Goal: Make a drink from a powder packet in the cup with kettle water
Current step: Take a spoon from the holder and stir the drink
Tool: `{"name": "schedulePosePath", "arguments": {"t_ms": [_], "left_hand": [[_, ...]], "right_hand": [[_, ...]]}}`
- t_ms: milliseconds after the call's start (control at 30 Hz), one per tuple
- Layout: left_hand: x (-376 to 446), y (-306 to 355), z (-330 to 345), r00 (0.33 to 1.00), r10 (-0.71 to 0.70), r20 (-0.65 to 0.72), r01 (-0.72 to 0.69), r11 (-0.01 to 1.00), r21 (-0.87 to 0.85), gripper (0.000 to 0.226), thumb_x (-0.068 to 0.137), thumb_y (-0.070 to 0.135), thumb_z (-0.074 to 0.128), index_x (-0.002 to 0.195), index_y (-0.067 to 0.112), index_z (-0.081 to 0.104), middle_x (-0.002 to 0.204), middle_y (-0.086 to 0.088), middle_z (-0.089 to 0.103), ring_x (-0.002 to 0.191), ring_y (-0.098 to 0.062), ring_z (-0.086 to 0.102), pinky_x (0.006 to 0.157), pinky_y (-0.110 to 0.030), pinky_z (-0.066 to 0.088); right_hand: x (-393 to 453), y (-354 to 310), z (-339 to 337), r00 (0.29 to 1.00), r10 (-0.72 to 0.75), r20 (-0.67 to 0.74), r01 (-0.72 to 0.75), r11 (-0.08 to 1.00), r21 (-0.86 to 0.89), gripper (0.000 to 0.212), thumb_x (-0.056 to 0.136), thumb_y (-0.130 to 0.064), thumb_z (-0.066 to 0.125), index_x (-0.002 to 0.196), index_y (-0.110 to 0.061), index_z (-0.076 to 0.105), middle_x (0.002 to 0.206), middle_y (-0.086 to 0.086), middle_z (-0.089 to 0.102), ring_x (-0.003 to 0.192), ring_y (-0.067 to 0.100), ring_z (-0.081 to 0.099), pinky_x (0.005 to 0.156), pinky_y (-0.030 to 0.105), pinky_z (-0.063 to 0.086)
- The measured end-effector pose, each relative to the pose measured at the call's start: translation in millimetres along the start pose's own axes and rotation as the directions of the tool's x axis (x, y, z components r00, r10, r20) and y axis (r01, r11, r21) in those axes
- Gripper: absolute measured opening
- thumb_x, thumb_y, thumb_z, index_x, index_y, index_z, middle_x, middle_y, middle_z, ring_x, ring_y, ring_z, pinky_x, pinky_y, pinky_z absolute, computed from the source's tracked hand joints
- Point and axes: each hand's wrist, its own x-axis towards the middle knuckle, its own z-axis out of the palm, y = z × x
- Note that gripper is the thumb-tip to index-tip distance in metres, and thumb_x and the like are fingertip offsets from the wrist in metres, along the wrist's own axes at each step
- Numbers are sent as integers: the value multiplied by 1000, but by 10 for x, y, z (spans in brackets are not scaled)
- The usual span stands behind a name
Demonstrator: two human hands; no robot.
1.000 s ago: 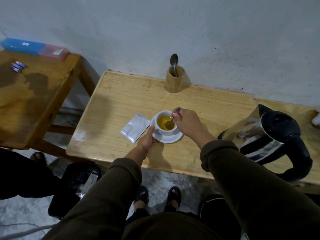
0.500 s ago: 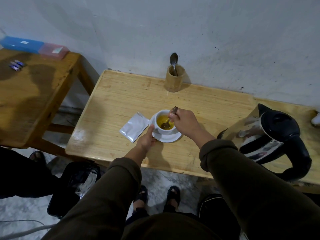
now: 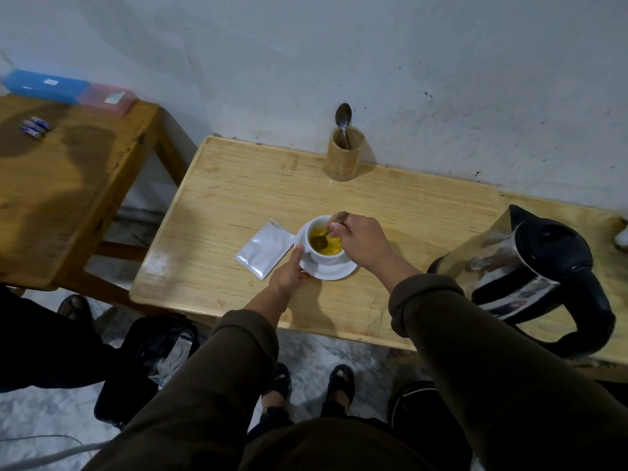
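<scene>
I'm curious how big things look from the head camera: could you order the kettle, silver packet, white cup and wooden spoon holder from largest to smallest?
1. kettle, though it sits nearest the camera.
2. silver packet.
3. wooden spoon holder and white cup: too alike to rank; a hand covers part of the cup.

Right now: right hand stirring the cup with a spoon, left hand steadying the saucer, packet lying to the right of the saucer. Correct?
One error. In the head view the packet lies left of the saucer, not right. The rest holds: the right hand stirs the cup with a spoon, and the left hand steadies the saucer.
</scene>
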Motion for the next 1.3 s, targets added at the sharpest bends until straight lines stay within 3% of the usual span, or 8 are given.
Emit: {"name": "schedulePosePath", "arguments": {"t_ms": [100,233,433,533,667,833,1033,1300], "left_hand": [[-7,6,2,1000,-8,-15,8,1000,-7,61,96,53,33,138,11,47,137,-15,54,105,-17,53,72,-20,46],[-6,5,-2,999,-22,-25,22,1000,-7,62,95,55,34,139,12,47,138,-14,54,107,-18,53,85,-27,40],[-24,23,0,1000,-22,-21,21,1000,-19,61,95,53,36,138,11,48,138,-14,54,114,-21,54,86,-27,43],[-34,32,4,1000,-27,-16,27,1000,-16,61,95,54,35,138,12,48,139,-12,54,111,-19,53,82,-23,45],[-39,32,12,1000,-21,-17,20,1000,-12,59,96,51,33,139,12,47,139,-13,52,123,-25,52,78,-23,44],[-39,26,6,999,-14,-39,14,1000,-2,61,95,54,35,138,13,47,139,-15,53,126,-27,52,88,-28,42],[-56,36,17,1000,-3,-27,3,1000,1,60,96,54,33,139,13,45,139,-13,52,108,-17,51,88,-26,40],[-67,41,21,999,-3,-34,3,1000,15,59,97,52,31,139,13,45,139,-14,52,106,-16,50,88,-27,38]], "right_hand": [[11,11,-19,1000,6,2,-6,1000,-20,30,96,-25,43,98,-4,64,99,15,71,96,32,62,83,39,48],[15,37,-35,998,4,-61,-10,996,-88,26,96,-21,39,95,-8,61,95,14,68,91,33,60,74,37,46],[0,13,-19,998,-2,-67,1,1000,-13,26,95,-24,45,104,-17,69,107,7,73,100,27,63,85,36,51],[-15,-8,-8,999,-18,-27,18,1000,-6,25,94,-25,48,100,-16,70,104,8,74,97,26,64,81,32,47],[-3,-4,-38,1000,-12,9,12,1000,-10,27,94,-26,47,98,-11,69,101,12,73,98,29,63,85,37,49],[-8,20,-115,999,-5,-45,2,998,-56,26,96,-22,42,98,-7,64,100,15,69,96,33,60,81,39,46],[-28,23,-83,998,-1,-59,3,1000,24,26,95,-23,46,105,-17,70,109,6,73,103,25,63,91,38,50],[-21,-2,-68,1000,-8,6,8,1000,-7,27,95,-25,46,96,-8,67,101,14,71,97,30,62,85,38,46]]}}
